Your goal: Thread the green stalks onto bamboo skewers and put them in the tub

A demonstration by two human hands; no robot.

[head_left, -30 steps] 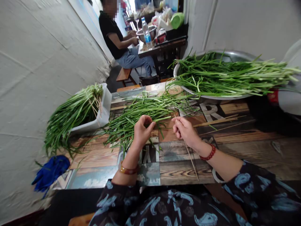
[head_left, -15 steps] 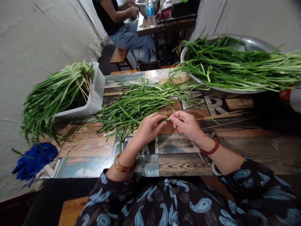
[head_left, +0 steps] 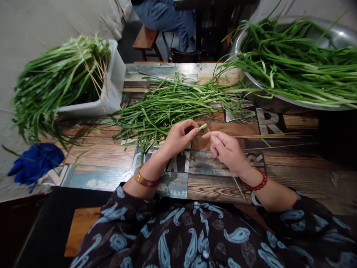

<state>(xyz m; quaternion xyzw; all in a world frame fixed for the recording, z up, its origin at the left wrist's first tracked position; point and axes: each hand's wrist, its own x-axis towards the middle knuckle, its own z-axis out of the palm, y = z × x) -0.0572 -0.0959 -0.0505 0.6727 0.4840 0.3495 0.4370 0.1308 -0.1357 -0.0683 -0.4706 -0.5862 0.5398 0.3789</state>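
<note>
Between the thumb and fingers of my left hand (head_left: 182, 137) is a chive stalk (head_left: 203, 126), its pale end sticking out to the right. My right hand (head_left: 228, 149) pinches a thin bamboo skewer (head_left: 239, 189); the skewer's tip comes up beside the pale end, and I cannot tell whether it pierces it. The rest of the skewer runs down below my palm towards the table's near edge. Just beyond both hands lies a loose pile of green chives (head_left: 167, 106). Several more skewers (head_left: 275, 136) rest on the table to the right.
At the left, a white plastic tub (head_left: 118, 70) holds skewered chives (head_left: 58, 78) that hang over its side. A blue glove (head_left: 37, 163) lies near it. A metal basin (head_left: 240, 41) full of chives stands at the back right. Beyond the table, a seated person's legs (head_left: 164, 16) show beside a stool (head_left: 145, 37).
My view has tilted down. The hands have drawn slightly apart, and the pale stalk end now shows beyond my left fingers. My right index finger has stretched out along the skewer.
</note>
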